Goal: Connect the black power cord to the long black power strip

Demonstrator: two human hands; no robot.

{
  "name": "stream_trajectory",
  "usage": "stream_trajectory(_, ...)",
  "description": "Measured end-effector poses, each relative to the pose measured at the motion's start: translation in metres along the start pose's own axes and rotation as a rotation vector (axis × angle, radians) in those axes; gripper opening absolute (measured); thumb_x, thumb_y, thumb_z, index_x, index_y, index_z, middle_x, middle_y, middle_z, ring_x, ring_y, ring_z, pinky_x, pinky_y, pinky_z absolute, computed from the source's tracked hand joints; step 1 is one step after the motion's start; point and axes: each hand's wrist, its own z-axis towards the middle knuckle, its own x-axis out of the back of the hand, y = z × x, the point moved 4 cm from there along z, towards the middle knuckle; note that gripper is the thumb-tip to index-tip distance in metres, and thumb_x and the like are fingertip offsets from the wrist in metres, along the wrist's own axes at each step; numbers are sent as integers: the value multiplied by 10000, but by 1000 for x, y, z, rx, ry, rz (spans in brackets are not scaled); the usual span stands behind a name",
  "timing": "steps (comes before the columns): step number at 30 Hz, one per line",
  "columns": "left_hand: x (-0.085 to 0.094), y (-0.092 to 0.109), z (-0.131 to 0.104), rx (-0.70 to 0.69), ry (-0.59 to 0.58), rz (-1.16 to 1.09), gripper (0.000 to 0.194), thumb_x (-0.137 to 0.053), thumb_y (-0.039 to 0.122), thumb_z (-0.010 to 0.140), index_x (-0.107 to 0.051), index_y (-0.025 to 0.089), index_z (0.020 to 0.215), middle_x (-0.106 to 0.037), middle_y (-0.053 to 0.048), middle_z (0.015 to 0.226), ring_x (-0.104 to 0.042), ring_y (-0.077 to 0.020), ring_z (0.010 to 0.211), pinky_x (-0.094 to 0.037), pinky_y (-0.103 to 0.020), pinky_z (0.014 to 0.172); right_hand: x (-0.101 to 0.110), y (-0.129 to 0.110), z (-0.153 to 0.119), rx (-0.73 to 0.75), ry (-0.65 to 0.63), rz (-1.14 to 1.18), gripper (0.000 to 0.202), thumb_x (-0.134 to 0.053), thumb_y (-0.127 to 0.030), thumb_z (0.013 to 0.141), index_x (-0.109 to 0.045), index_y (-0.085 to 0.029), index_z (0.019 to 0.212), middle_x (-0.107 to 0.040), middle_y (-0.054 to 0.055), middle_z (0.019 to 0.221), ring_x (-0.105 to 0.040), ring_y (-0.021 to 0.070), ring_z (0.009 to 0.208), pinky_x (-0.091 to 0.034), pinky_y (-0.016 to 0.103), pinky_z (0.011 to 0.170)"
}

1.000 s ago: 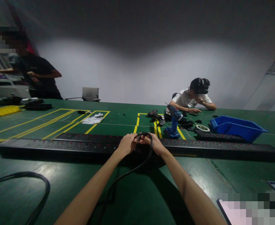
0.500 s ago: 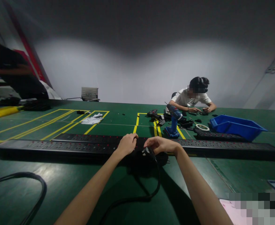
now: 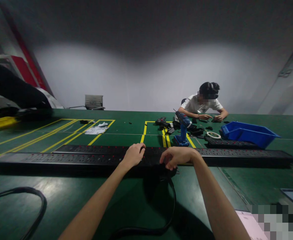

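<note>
A long black power strip (image 3: 49, 159) with rows of sockets and small red lights lies across the bench in front of me. My left hand (image 3: 134, 155) rests on its top near the middle, fingers curled over the surface. To the right, my right hand (image 3: 178, 156) is bent downward with its fingers curled together. Just under those fingertips is a dark power plug (image 3: 164, 176), low against the front of the strip and partly in shadow. A black cable (image 3: 174, 200) runs from the plug in a curve towards me. The grip on the plug is partly hidden.
Another black strip (image 3: 246, 157) extends right. Beyond stand a blue cordless drill (image 3: 182, 128), a blue bin (image 3: 250, 133) and a tape roll (image 3: 213, 135). Papers (image 3: 96, 129) lie back left, a thick cable (image 3: 24, 190) front left. One person sits opposite; another leans in at far left.
My right hand has shifted slightly right, and the plug has come down below its fingers. My left hand stays on the strip. The person at far left has bent over.
</note>
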Motion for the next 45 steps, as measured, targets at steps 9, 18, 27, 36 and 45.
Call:
stream_trajectory(9,0,0,1,15,-13,8,255,-430,319,942,-610,215,1090,-670,-64,1077,-590,-216,1019,-430,-353,919,67,77,-34,-413,875,-474,394,-441,-455,910,-700,-165,969,-694,123,957,-636,240,904,-423,287,735)
stream_trajectory(18,-11,-5,15,72,-74,143,393,-373,445,950,-664,223,1096,-681,-85,1087,-597,-252,1026,-399,-409,944,59,127,-39,-783,1071,-571,513,-307,-450,944,-715,-148,1022,-687,188,1001,-626,304,1002,-374,408,891)
stream_trajectory(27,-12,-2,11,139,-3,185,433,-343,471,950,-675,215,1058,-681,-108,1047,-579,-278,1040,-364,-462,958,60,121,-35,-785,1081,-525,473,-320,-377,931,-718,-131,1003,-698,187,970,-632,296,990,-351,411,907)
stream_trajectory(36,-13,-6,6,244,55,173,364,-349,407,951,-648,216,1028,-661,-125,1077,-534,-330,1096,-62,-767,1001,57,121,-22,-760,1111,-516,491,-305,-400,931,-712,-129,980,-700,177,937,-633,290,965,-331,423,906)
stream_trajectory(45,-11,-7,3,286,80,161,327,-344,342,951,-636,214,1027,-636,-142,1115,-511,-349,1126,14,-814,961,52,115,-14,-737,1110,-519,473,-318,-401,936,-704,-133,982,-699,175,936,-638,282,948,-334,424,898)
